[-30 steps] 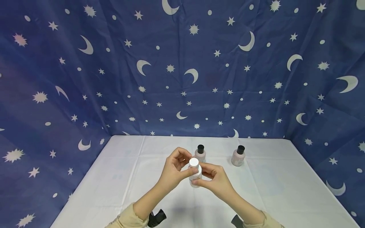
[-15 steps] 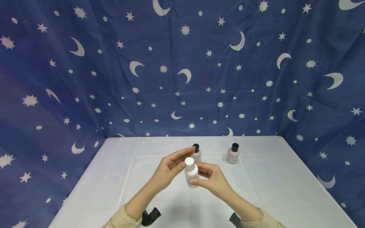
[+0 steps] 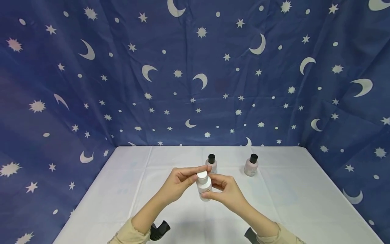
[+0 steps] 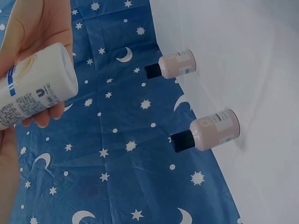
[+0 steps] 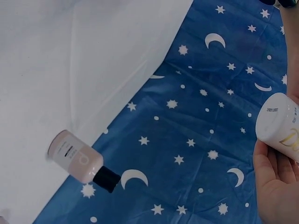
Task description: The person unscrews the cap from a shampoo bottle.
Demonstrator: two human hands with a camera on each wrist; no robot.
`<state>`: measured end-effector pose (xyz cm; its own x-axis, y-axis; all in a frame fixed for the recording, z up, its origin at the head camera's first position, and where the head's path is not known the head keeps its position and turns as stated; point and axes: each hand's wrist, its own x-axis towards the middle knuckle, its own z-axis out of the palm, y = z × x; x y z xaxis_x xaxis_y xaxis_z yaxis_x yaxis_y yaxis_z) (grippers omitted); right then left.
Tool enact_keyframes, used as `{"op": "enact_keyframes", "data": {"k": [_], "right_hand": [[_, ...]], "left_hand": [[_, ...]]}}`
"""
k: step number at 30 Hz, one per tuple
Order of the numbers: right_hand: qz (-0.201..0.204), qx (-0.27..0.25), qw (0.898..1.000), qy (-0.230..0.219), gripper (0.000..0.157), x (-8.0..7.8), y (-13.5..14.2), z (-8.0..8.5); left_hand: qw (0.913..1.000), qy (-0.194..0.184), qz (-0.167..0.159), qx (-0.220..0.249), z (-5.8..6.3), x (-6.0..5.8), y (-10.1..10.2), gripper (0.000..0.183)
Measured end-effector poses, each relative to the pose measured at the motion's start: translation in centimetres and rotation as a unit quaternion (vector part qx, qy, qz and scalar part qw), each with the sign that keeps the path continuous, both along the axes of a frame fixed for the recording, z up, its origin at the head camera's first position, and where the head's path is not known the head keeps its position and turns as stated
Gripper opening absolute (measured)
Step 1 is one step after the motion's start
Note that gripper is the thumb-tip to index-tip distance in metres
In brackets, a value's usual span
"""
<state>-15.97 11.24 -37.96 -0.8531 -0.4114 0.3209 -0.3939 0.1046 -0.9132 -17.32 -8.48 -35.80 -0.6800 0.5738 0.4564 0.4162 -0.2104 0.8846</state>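
A white plastic bottle (image 3: 203, 188) is held up over the table, tilted slightly. My right hand (image 3: 226, 191) grips its body, with the thumb in front and the fingers behind. At the top, my left hand (image 3: 179, 184) holds the round white cap (image 3: 202, 175), thumb on the near left side and fingers stretched across behind it. Printed text and a blue band show on the bottle (image 4: 39, 81) in the left wrist view. Its base (image 5: 272, 116) faces the camera in the right wrist view, where the cap lies out of frame.
Two pale pink bottles with black caps stand on the white tabletop (image 3: 170, 217): one pink bottle (image 3: 211, 165) just behind the hands, another pink bottle (image 3: 251, 168) to the right. A blue moon-and-star curtain (image 3: 195, 101) encloses the back and sides.
The left fingers came off the cap, straightened out above it, then lowered onto it again. The right hand keeps its grip on the bottle. The head view shifted slightly.
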Motion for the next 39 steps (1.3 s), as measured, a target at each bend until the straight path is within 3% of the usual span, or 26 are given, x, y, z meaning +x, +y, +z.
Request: {"op": "enact_keyframes", "data": {"k": [9,19,24,31,35,39], "right_hand": [[-0.006,0.008,1.000,0.007,0.050,0.0,0.3,0.1],[-0.004,0.002,1.000,0.002,0.047,-0.1,0.1,0.5],[-0.005,0.000,1.000,-0.010,0.046,-0.3,0.0,0.5],[-0.012,0.007,1.000,-0.020,0.046,-0.4,-0.1,0.6],[-0.016,0.014,0.999,-0.026,0.047,-0.6,-0.1,0.7],[-0.011,0.013,0.999,-0.034,0.047,-0.6,-0.1,0.8]], "left_hand": [[0.9975,-0.012,0.046,0.051,0.2,-0.3,0.8,0.057],[0.9926,-0.001,0.100,0.069,0.3,-0.2,1.6,0.048],[0.9911,0.003,0.109,0.076,0.1,-0.3,1.8,0.048],[0.9939,0.011,0.063,0.089,-0.4,-0.6,1.3,0.026],[0.9975,0.009,0.048,0.051,0.0,-0.7,0.7,0.043],[0.9997,-0.011,0.000,0.022,0.4,-1.0,0.0,0.047]]}}
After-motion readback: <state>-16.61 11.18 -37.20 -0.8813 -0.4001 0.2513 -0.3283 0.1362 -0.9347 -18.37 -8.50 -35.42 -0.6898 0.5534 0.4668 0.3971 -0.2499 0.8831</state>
